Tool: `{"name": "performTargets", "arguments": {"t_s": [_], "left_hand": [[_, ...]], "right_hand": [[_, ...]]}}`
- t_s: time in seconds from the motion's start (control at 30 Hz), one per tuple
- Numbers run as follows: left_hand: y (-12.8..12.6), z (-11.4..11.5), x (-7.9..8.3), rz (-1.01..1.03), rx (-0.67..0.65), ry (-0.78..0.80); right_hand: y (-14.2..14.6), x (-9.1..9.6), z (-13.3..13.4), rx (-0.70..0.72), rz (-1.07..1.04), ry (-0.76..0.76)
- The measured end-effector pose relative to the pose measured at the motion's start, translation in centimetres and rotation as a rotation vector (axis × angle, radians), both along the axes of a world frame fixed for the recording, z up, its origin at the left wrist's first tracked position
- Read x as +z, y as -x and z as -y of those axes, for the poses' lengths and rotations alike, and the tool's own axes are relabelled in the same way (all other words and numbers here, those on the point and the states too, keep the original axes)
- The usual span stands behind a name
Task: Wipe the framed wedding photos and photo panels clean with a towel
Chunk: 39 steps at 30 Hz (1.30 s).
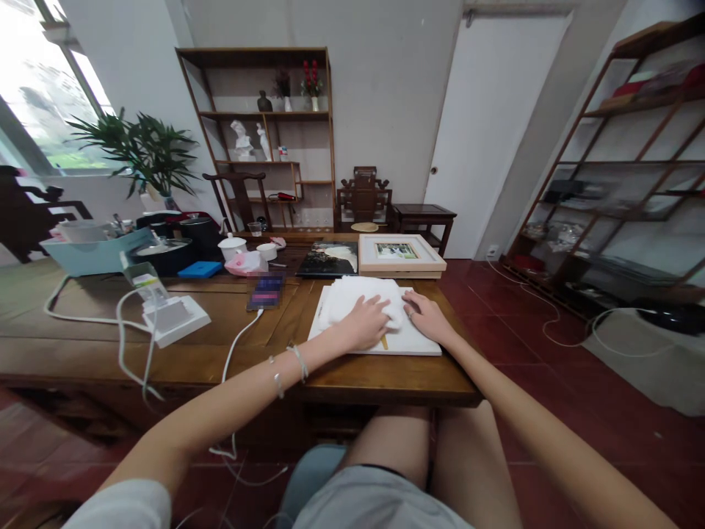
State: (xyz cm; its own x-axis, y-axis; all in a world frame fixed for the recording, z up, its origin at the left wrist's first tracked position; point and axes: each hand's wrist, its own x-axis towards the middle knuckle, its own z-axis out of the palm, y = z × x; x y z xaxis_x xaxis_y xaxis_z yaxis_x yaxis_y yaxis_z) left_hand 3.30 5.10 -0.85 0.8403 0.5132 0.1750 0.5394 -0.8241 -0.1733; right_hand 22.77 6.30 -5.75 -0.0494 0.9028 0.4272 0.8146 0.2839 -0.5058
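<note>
A white board or panel lies flat near the front right corner of the wooden table, with a bunched white cloth on it. My left hand is pressed onto the cloth, its fingers bent into the fabric. Just below those fingers, a small yellowish strip shows on the board. My right hand rests at the board's right edge, thumb and fingers apart, touching the surface beside the cloth. The cloth covers much of the board's middle.
Behind the board lie a dark picture panel and a light wooden picture frame. Leftward are a charging phone, a pink tissue pack, a white stand and a blue bin. White cables trail over the table's front edge.
</note>
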Motion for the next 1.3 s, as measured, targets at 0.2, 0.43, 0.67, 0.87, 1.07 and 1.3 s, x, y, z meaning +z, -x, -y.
{"name": "performTargets", "arguments": {"t_s": [0.2,0.43,0.67,0.87,1.07,1.3], "left_hand": [[1.4,7.2,-0.5,-0.006,-0.04,-0.053],[-0.4,1.7,0.2,0.023,0.108,0.106],[-3.0,-5.0,-0.2,0.061,0.143,0.099],[-2.2,-2.3,0.1,0.046,0.067,0.071],[-0.4,5.5,0.4,-0.017,0.006,-0.017],[-0.3,4.4,1.4,0.005,-0.016,0.023]], "right_hand": [[-0.2,0.0,0.1,0.019,-0.012,-0.014],[-0.1,-0.2,-0.1,-0.001,-0.011,-0.008],[0.0,0.1,0.1,0.0,-0.006,0.015],[0.0,0.4,0.2,0.04,-0.025,0.005],[-0.2,0.2,0.2,0.046,-0.047,0.006],[-0.3,-0.2,0.0,0.028,-0.111,0.015]]}}
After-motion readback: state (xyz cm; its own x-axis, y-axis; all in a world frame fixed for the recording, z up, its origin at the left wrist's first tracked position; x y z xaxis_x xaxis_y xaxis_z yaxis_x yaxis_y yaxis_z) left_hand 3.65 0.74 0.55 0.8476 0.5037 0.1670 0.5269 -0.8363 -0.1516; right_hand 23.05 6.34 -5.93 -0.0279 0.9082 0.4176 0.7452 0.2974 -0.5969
